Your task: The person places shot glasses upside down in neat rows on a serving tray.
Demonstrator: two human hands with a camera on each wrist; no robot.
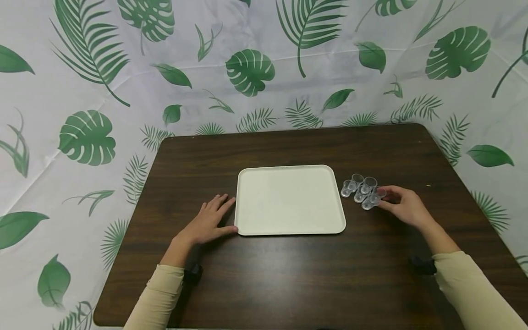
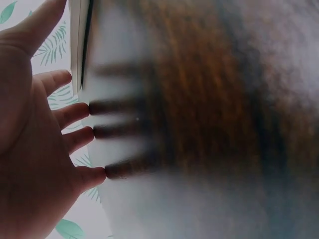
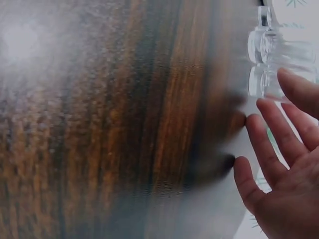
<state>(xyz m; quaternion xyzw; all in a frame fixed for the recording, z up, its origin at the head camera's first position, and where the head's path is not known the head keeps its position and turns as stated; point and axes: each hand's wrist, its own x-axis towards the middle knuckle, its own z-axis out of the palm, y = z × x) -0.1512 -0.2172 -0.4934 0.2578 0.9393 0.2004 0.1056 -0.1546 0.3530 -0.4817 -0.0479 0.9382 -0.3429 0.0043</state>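
Note:
A white rectangular tray (image 1: 290,201) lies on the dark wooden table. My left hand (image 1: 210,220) rests at its left edge with fingers spread and straight; the thumb meets the near left corner. To the right of the tray, clear shot glasses (image 1: 368,185) stand upright in a tight cluster. My right hand (image 1: 404,206) reaches the nearest glass (image 1: 371,200) from the right, its thumb and index finger on either side of the rim. In the right wrist view the thumb (image 3: 298,89) partly covers this glass, while the other fingers extend toward the tabletop.
The dark wooden table (image 1: 288,279) has rounded corners. A white cloth with green leaf prints (image 1: 198,68) hangs behind it and along both sides. Dark bands sit at both wrists, below the light sleeves (image 1: 158,293).

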